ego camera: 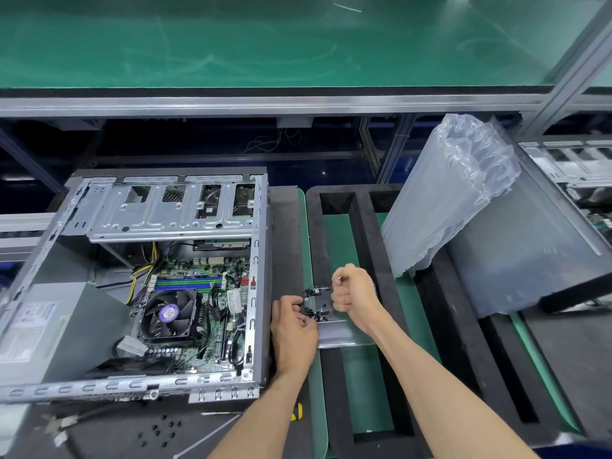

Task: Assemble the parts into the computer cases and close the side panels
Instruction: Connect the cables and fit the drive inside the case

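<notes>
An open computer case (139,279) lies on its side at the left, showing its motherboard, CPU fan (169,314) and drive cage (172,207). Just right of the case, a small metal plate (331,329) carries a heap of black screws (316,314). My left hand (293,332) rests at the plate's left edge, fingers curled and pinching at the screws. My right hand (352,293) hovers over the plate as a fist, pinching a small silver screw (341,277) at its top.
A black foam frame (367,226) on green matting lies under my hands. A grey side panel (530,260) leans at the right with a clear air-cushion bag (453,193) on it. Another case (576,173) sits far right. Loose cables (66,422) lie in front.
</notes>
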